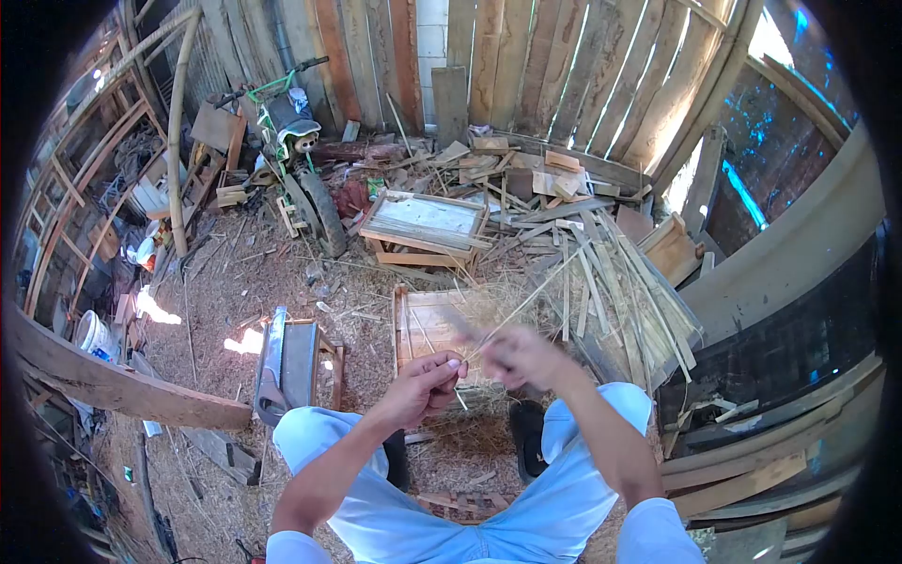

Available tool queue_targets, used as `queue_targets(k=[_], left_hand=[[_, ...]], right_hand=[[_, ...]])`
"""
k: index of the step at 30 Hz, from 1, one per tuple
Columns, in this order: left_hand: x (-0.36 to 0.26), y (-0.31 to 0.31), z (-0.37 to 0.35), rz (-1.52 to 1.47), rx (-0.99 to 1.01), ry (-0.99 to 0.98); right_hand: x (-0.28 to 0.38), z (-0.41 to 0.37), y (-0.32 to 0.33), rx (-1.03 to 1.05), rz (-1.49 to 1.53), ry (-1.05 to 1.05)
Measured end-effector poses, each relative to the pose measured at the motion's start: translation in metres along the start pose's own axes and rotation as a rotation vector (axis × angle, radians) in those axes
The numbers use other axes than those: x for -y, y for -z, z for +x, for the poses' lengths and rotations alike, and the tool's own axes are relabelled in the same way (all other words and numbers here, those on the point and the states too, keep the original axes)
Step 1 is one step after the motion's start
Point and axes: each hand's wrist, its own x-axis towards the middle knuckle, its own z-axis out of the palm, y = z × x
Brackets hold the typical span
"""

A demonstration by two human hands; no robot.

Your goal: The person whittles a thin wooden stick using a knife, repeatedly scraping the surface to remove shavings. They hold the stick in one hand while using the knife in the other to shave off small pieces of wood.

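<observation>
Person sat, knees apart, above ground littered with shavings. Left hand (432, 381) pinched a thin pale strip (526, 303) between thumb and fingers, near the near-left corner of a low wooden panel (430, 320). Strip slanted up to the right across the panel's right side — its short lower end poked out below the left hand. Right hand (521, 360), motion-blurred, was curled around a grey blade (462, 327), just beside the strip; could not tell if blade and strip touched. Beyond the panel's far edge stood a wood-framed box with a white top (423, 218). Right of its right edge, well apart, long strips (639, 301) lay heaped.
</observation>
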Motion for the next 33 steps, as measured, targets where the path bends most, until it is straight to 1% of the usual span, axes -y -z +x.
queue_targets(k=[2,3,5,6,9,10,12,14,18,20,24,26,27,29,30,31,33], left_hand=[[0.001,-0.004,0.000,-0.062,-0.063,-0.006],[0.002,-0.002,0.001,-0.058,-0.061,-0.005],[0.003,0.006,0.003,-0.072,0.016,-0.005],[0.001,0.007,0.003,-0.069,0.018,-0.009],[0.003,0.008,0.005,-0.062,0.030,-0.009],[0.006,0.011,0.002,-0.081,0.046,-0.006],[0.008,0.011,0.002,-0.104,0.067,0.002],[0.004,0.009,0.000,-0.031,0.029,0.027],[0.004,0.009,-0.002,-0.026,0.020,0.028],[0.004,0.010,-0.005,-0.027,-0.002,0.021],[0.002,0.010,-0.008,0.016,-0.005,0.038],[0.006,0.013,-0.008,0.041,0.004,0.022],[0.008,0.015,-0.010,0.041,0.008,0.025],[0.009,0.022,-0.016,0.052,-0.001,0.017],[0.011,0.028,-0.020,0.055,0.003,0.015],[0.011,0.038,-0.025,0.037,-0.032,0.004],[0.007,0.049,-0.027,0.020,-0.082,-0.020]], right_hand=[[-0.017,0.008,-0.013,0.123,-0.086,-0.058],[-0.019,0.011,-0.007,0.121,-0.085,-0.054],[-0.019,0.016,0.006,0.067,-0.093,-0.078],[-0.014,0.015,0.009,0.051,-0.137,-0.080],[-0.002,0.010,0.017,0.029,-0.136,-0.075],[0.003,0.008,0.023,-0.101,-0.128,-0.051],[0.013,0.003,0.039,-0.091,-0.090,-0.049],[0.015,-0.001,0.046,-0.057,-0.042,-0.034],[0.014,-0.004,0.059,-0.055,-0.094,-0.006],[0.018,-0.006,0.072,-0.242,-0.044,0.004],[0.026,-0.011,0.082,-0.240,0.026,0.049],[0.024,-0.012,0.083,-0.229,-0.086,0.004],[0.022,-0.012,0.089,-0.234,-0.086,0.004],[0.020,-0.014,0.113,-0.485,-0.140,0.123],[0.032,-0.021,0.131,-0.678,0.136,0.130],[0.037,-0.034,0.143,-0.673,0.136,0.138],[0.045,-0.049,0.151,-0.660,0.015,0.238]])
